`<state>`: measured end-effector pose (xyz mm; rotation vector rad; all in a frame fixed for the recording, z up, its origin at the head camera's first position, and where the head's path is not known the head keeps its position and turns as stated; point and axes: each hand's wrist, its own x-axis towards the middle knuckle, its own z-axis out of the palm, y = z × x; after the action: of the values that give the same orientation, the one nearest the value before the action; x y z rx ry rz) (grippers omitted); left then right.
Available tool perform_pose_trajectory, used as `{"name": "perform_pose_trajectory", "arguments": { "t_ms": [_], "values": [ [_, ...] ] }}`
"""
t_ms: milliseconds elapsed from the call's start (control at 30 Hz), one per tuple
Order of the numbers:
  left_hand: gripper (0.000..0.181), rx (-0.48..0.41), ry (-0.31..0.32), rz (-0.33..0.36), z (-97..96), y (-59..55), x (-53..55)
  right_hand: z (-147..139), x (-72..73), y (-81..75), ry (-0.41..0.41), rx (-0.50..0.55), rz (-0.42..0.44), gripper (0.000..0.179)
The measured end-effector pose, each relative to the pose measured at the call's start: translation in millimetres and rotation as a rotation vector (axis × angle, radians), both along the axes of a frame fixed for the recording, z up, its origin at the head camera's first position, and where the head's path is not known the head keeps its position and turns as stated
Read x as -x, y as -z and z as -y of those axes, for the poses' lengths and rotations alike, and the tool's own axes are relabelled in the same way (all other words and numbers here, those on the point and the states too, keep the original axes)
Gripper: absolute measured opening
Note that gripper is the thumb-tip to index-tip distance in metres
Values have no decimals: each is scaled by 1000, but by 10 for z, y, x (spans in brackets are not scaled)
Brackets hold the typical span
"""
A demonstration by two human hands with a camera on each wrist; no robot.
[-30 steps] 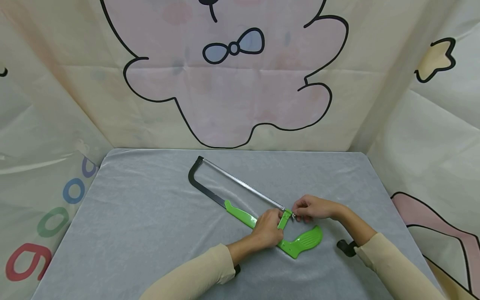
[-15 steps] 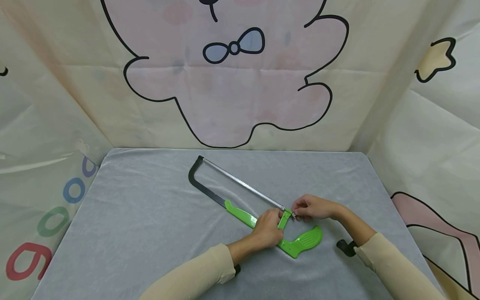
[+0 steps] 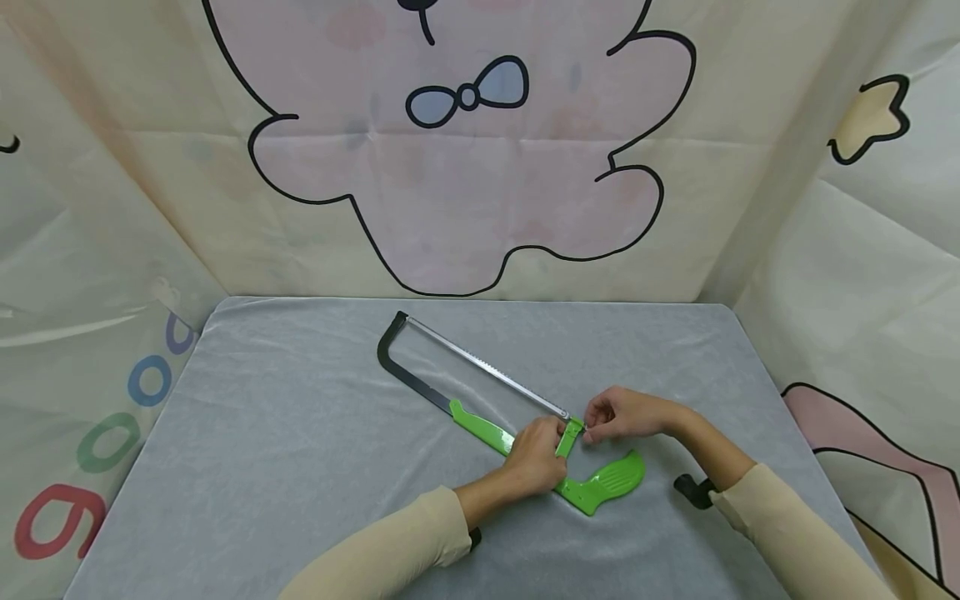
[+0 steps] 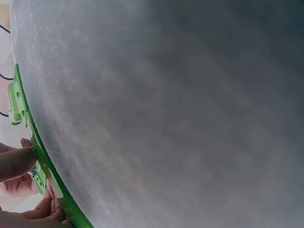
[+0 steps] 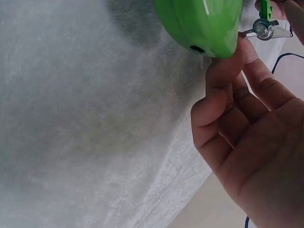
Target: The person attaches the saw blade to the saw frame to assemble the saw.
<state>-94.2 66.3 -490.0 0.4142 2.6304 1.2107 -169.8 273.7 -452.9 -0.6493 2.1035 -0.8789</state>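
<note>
A hacksaw [image 3: 482, 431] with a green body and dark bow lies slantwise on the grey cloth. Its silver blade [image 3: 487, 368] faces the far side, and the green handle [image 3: 618, 477] points right. My left hand [image 3: 536, 457] grips the green body beside the short post at the blade's near end. My right hand [image 3: 628, 413] has its thumb and curled fingers at a metal wing nut [image 5: 262, 29] on that post. In the right wrist view one fingertip meets a wing of the nut. The left wrist view catches the saw's green edge [image 4: 45, 156] and fingers of both hands.
Grey cloth [image 3: 262, 450] covers the table, reaching back to a pale curtain [image 3: 465, 208] with a cartoon drawing. Similar curtains hang at both sides. Dark wrist-worn devices [image 3: 693, 493] show at the cuffs.
The right thumb has straightened towards the wing nut, with the fingers lifted slightly above it. The left hand and the hacksaw have stayed in place.
</note>
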Motion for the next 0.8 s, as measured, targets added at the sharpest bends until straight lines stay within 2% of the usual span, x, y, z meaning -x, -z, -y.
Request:
{"name": "perform_pose_trajectory", "arguments": {
  "t_ms": [400,800],
  "values": [
    [35,-5,-7,3,-8,-8,-2,23,-29,-7,12,40,15,15],
    [33,1,3,-13,4,-8,-3,-20,6,37,28,30,45,16]
  ]
}}
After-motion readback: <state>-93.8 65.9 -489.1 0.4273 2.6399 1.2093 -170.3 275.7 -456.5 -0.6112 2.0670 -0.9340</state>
